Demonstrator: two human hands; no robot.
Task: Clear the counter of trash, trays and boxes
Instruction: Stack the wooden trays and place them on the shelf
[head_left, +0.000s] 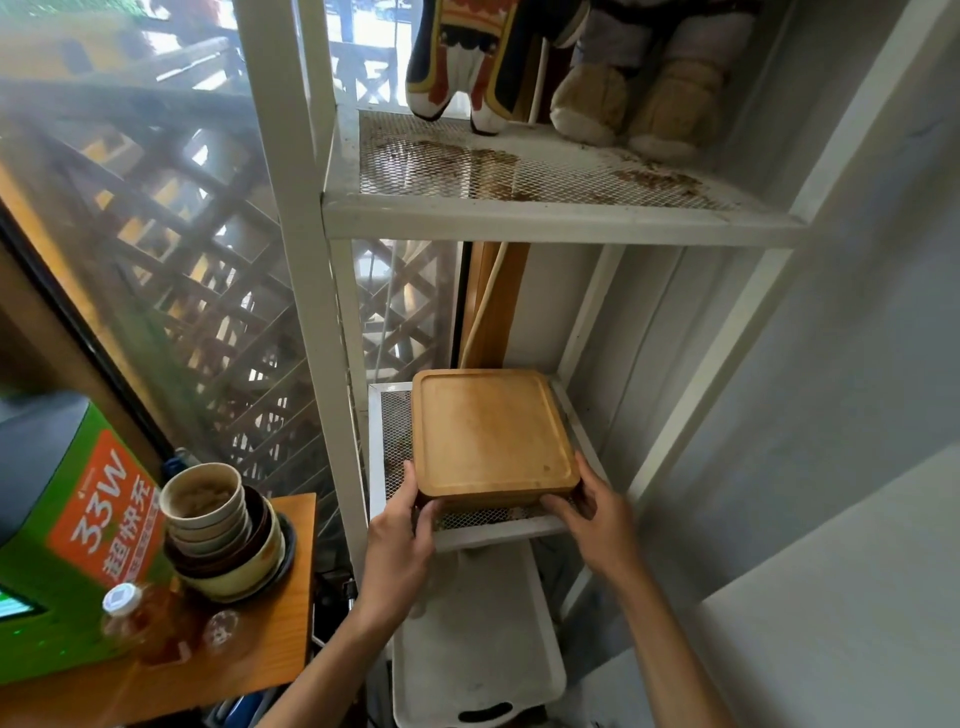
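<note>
**Wooden trays gripped at the shelf's front edge**

The stack of wooden trays (493, 436) sits on the mesh shelf (379, 457) of the white rack, its near edge over the shelf's front rail. The left hand (402, 530) and right hand (597, 514) clamp its two near corners, fingers (558, 503) curled under the bottom, thumbs on the rim. Each tray is square, honey-brown, with rounded corners, a raised lip and a worn, pale-scuffed face. It looks stiff and fairly heavy; smooth wood may slip, so opposite corners with support underneath seem the best hold.
</note>
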